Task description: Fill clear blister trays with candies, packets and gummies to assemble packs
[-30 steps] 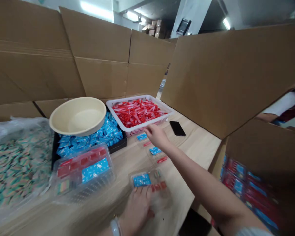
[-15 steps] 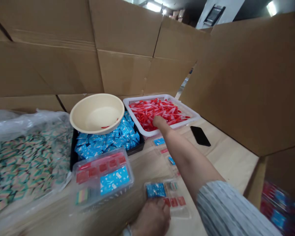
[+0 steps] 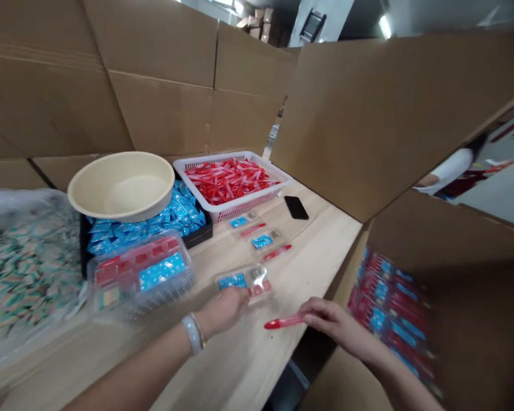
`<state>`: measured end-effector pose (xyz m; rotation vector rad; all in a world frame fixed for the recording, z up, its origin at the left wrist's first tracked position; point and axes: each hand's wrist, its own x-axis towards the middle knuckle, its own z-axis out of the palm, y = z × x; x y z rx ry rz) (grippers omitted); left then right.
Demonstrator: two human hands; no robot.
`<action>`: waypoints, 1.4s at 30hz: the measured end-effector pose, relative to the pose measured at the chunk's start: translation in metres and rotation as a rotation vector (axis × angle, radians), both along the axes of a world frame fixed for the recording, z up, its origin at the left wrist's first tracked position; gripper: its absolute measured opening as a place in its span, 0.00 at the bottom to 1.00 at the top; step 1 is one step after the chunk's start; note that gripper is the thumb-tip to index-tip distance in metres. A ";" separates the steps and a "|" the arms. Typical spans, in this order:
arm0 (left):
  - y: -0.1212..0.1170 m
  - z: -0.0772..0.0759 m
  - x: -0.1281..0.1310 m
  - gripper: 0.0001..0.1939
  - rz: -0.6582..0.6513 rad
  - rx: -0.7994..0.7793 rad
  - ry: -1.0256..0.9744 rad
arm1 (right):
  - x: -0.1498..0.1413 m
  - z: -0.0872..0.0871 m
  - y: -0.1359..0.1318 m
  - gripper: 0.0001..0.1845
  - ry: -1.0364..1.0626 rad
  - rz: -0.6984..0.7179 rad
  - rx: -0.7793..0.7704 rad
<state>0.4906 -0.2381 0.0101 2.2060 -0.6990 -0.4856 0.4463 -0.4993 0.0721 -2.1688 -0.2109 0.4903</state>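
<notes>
head-worn view close above the wooden table (image 3: pixel 321 240), facing down at left hand (image 3: pixel 223 311) and right hand (image 3: pixel 336 325)

Packet print (image 3: pixel 160 271) too small to read

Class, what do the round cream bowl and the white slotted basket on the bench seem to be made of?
The round cream bowl looks like moulded plastic, matte: its wall is smooth and seamless. The white slotted basket looks like rigid, slightly glossy plastic: its slots form an even moulded grid.

Red-and-clear plastic sticks (image 3: pixel 229 181) in a white basket (image 3: pixel 235 210), white-flecked blue sachets (image 3: pixel 175 214), cream bowl (image 3: pixel 120 212)
</notes>
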 end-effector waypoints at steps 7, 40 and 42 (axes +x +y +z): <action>-0.004 0.004 -0.002 0.17 -0.067 0.035 -0.132 | 0.008 -0.063 0.048 0.09 -0.253 -0.204 -0.026; 0.164 0.026 -0.191 0.13 1.210 -0.834 0.348 | -0.068 -0.054 0.306 0.14 -0.323 0.591 0.379; 0.213 0.032 -0.210 0.15 1.406 -0.649 0.197 | -0.076 -0.061 0.330 0.14 -0.299 0.661 0.349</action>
